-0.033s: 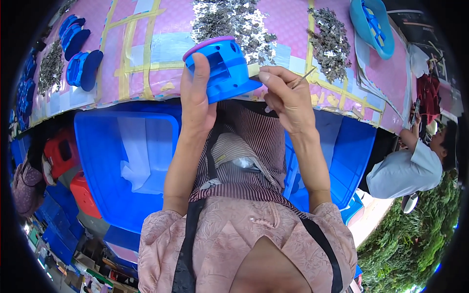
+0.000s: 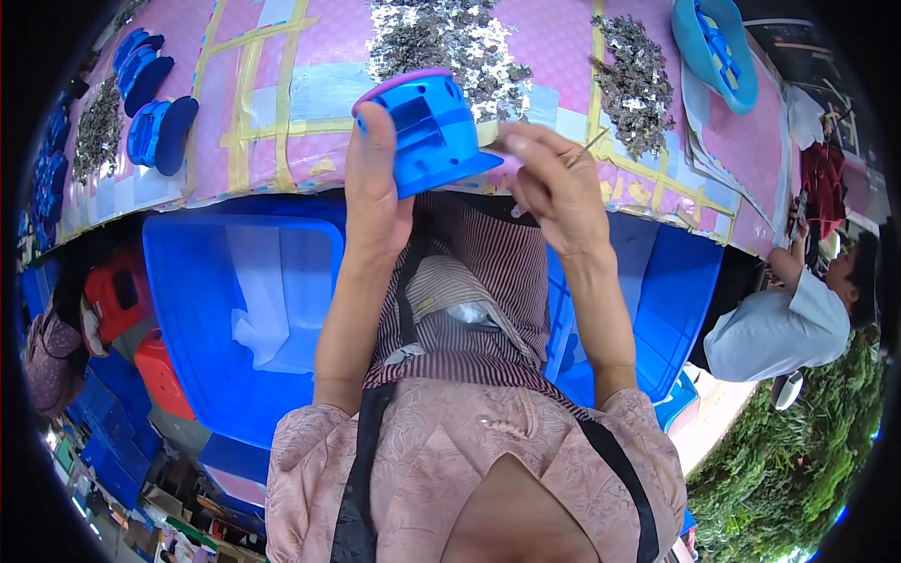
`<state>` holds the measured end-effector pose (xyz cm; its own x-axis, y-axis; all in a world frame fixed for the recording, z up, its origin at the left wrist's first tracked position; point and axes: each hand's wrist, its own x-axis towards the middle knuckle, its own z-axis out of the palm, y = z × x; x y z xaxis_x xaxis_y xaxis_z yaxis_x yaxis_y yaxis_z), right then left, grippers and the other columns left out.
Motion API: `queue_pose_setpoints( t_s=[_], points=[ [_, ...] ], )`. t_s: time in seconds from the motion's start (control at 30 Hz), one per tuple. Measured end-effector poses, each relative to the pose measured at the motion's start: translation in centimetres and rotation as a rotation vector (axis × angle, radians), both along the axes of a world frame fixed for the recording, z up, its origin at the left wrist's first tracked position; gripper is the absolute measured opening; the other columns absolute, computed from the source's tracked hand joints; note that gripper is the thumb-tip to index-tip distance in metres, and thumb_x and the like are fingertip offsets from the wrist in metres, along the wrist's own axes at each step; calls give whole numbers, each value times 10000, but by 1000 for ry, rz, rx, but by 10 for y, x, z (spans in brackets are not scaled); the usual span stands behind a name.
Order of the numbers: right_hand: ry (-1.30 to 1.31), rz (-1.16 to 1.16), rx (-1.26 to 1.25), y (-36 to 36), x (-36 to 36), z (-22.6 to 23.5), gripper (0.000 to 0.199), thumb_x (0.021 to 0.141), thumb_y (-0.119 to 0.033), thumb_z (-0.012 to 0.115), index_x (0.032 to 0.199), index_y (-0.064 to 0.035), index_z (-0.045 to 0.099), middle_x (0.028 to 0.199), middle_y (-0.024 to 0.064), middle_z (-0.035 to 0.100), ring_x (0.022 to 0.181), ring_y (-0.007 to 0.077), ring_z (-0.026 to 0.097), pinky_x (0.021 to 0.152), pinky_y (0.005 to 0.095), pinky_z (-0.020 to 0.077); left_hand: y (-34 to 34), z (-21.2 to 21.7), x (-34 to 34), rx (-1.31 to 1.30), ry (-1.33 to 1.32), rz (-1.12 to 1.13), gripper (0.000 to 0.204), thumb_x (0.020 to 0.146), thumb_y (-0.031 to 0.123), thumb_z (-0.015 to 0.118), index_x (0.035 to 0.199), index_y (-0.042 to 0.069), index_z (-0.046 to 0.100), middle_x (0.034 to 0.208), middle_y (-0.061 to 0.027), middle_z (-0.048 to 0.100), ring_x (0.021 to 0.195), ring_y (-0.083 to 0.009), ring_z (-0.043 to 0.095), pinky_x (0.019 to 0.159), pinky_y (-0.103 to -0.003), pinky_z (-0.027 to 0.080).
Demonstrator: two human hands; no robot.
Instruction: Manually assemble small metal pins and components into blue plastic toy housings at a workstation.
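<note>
Above the table's near edge, my left hand (image 2: pixel 377 178) is closed around a round blue plastic housing (image 2: pixel 439 141) with a purple rim, a wide flange and an open slot in its side. A small pale yellow piece (image 2: pixel 488 133), like tape, shows beside the housing's right side. My right hand (image 2: pixel 563 188) is just right of it, fingers curled, with a thin pointed metal tool (image 2: pixel 591 143) sticking out between them. Its fingertips are blurred, so I cannot tell whether they still touch the yellow piece.
Piles of small metal pieces (image 2: pixel 633 84) lie on the pink, taped table (image 2: pixel 328 56). More blue housings (image 2: pixel 158 136) stand at the left. A light-blue basin (image 2: pixel 690 38) holds blue parts at the far right. Blue bins (image 2: pixel 197 328) flank my lap; a co-worker (image 2: pixel 779 328) sits at right.
My right hand has shifted slightly to the right, its fingertips drawn back from the housing. The left hand has turned very slightly, with the housing almost in place.
</note>
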<state>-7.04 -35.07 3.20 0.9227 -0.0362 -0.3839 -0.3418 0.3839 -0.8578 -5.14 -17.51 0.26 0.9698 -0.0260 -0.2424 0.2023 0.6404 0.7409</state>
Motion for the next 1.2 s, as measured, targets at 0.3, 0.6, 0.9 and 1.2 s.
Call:
queue_pose_setpoints(
  t_s=[0.3, 0.6, 0.9, 1.2],
  points=[
    [-590, 347, -733, -14, -2, 25, 1060, 512, -207, 943, 1430, -41, 439, 1410, 56, 459, 531, -10, 381, 462, 160, 277, 7, 14, -7, -450, 257, -435, 565, 966, 421, 572, 1319, -11, 482, 1258, -142, 595, 1119, -218, 617, 932, -384, 528],
    [-500, -22, -671, -51, -13, 59, 1025, 525, -252, 911, 1401, -24, 431, 1285, 119, 569, 911, 171, 669, 711, 282, 566, 25, -11, -2, -514, 307, -589, 795, 893, 705, 421, 1205, -7, 590, 1144, -221, 647, 813, -376, 698, 599, -405, 599],
    [-543, 51, -1085, -38, 44, -11, 378, 814, -71, 704, 1189, -83, 658, 1021, -2, 608, 545, -2, 425, 515, 192, 366, 9, -50, -10, -871, 124, -649, 970, 851, 699, 530, 1472, -5, 285, 1423, -276, 433, 1238, -404, 523, 704, -435, 594],
    [-541, -9, -1087, -52, 78, -48, 150, 882, -77, 683, 1026, -55, 719, 946, 50, 667, 751, 76, 617, 688, 240, 521, 14, -19, -4, -389, 69, -532, 874, 905, 567, 575, 1456, -46, 284, 1345, -326, 480, 1121, -395, 620, 551, -304, 581]
  ],
)
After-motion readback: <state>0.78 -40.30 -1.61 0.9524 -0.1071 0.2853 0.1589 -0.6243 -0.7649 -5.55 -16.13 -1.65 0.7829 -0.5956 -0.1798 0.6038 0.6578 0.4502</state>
